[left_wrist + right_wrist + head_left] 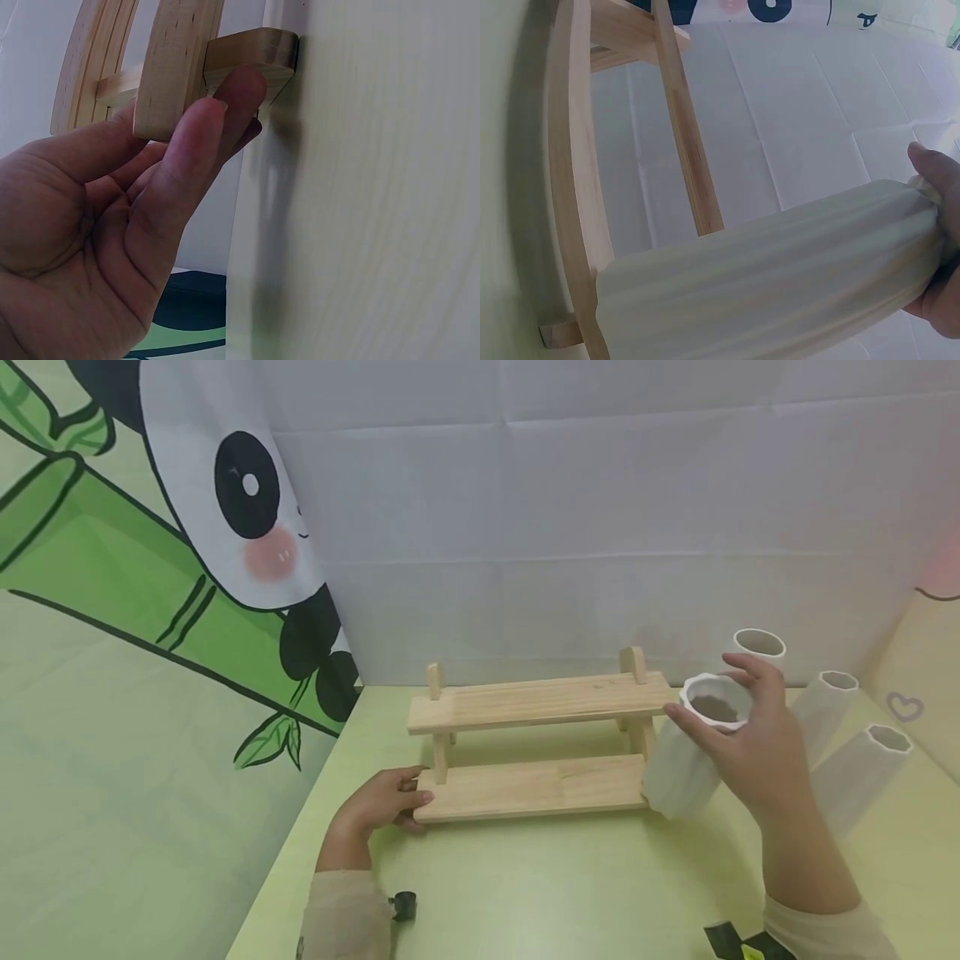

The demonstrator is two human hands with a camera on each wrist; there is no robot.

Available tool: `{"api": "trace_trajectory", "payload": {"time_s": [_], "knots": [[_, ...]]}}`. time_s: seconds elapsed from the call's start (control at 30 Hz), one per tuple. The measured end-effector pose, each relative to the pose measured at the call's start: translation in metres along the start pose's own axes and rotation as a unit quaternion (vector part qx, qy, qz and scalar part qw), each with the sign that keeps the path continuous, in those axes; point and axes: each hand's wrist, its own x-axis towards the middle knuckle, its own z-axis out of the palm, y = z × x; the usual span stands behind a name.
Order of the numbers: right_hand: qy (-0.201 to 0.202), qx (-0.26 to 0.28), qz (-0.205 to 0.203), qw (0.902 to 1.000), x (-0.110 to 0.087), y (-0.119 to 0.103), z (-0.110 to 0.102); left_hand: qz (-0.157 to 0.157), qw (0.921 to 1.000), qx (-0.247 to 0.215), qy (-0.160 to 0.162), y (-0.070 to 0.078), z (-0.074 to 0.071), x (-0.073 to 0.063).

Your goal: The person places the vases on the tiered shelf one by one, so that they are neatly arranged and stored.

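Note:
A two-tier wooden shelf (pixel 528 787) stands on the table in the head view. My left hand (pixel 386 802) grips the left end of its lower board, thumb on one face and fingers on the other, as the left wrist view shows the board (pixel 169 75) between them. My right hand (pixel 757 735) holds a tall white ribbed vase (pixel 678 772) round its rim, tilted, at the shelf's right end. In the right wrist view the vase's base (pixel 622 307) is right by the lower board (pixel 581 187); I cannot tell whether they touch.
Three more white vases stand at the right: one behind (pixel 759 642), one in the middle (pixel 825 710) and one nearer (pixel 862 777). A pale cloth wall (pixel 585 510) rises behind the shelf. At the left hangs a panda-and-bamboo print (pixel 165 552). The table (pixel 525 885) is pale yellow-green.

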Motion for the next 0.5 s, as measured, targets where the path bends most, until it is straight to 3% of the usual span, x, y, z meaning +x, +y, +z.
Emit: {"api": "trace_trajectory", "payload": {"time_s": [0.5], "knots": [[-0.025, 0.011, -0.004, 0.9996, 0.003, -0.01, 0.013, 0.002, 1.0, -0.009, 0.001, -0.003, -0.001, 0.001]]}}
